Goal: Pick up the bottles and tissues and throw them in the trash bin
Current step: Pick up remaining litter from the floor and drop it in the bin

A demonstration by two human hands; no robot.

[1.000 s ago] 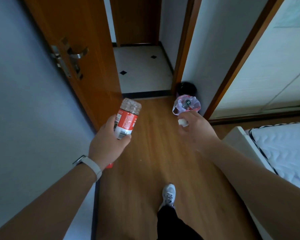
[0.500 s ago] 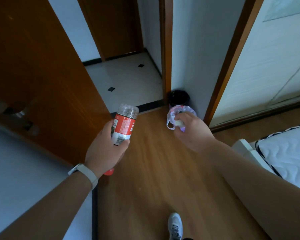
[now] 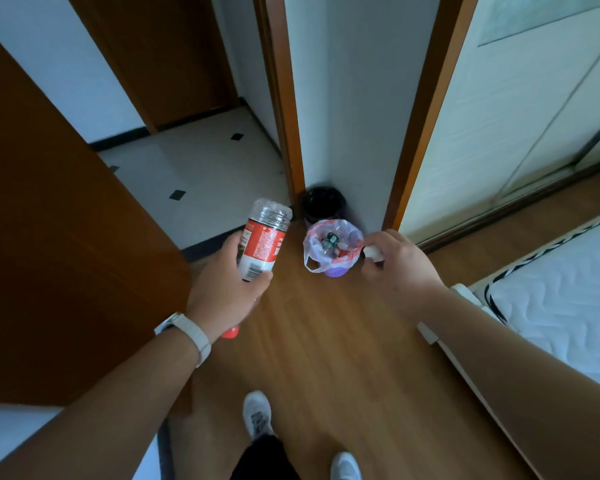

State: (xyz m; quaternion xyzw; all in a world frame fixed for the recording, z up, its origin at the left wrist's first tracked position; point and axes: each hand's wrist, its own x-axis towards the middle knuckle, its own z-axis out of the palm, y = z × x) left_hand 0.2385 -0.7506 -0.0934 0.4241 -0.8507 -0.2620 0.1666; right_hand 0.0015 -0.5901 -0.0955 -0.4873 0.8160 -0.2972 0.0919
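1. Below the head camera, both bare forearms reach forward over a wooden floor (image 3: 309,341) towards a corner by a door frame
2. Left hand (image 3: 222,289) grasps a clear plastic bottle (image 3: 262,242) with a red and white label; the bottle points away from the person with its base far end up, and a red cap (image 3: 230,331) peeks out under the wrist
3. A pale watch band (image 3: 193,336) circles the left wrist
4. Right hand (image 3: 400,263) is curled, pinching a small white tissue wad (image 3: 373,252) between thumb and fingers
5. Between the two hands, on the floor, stands a small purple trash bin (image 3: 333,247) lined with a pinkish plastic bag, already holding a bottle and scraps
6. Just behind it, against the wall, sits a second bin with a black liner (image 3: 323,202)
7. An open wooden door (image 3: 66,254) fills the left; a white mattress (image 3: 565,299) lies at right
8. Two white sneakers (image 3: 257,415) show at the bottom edge
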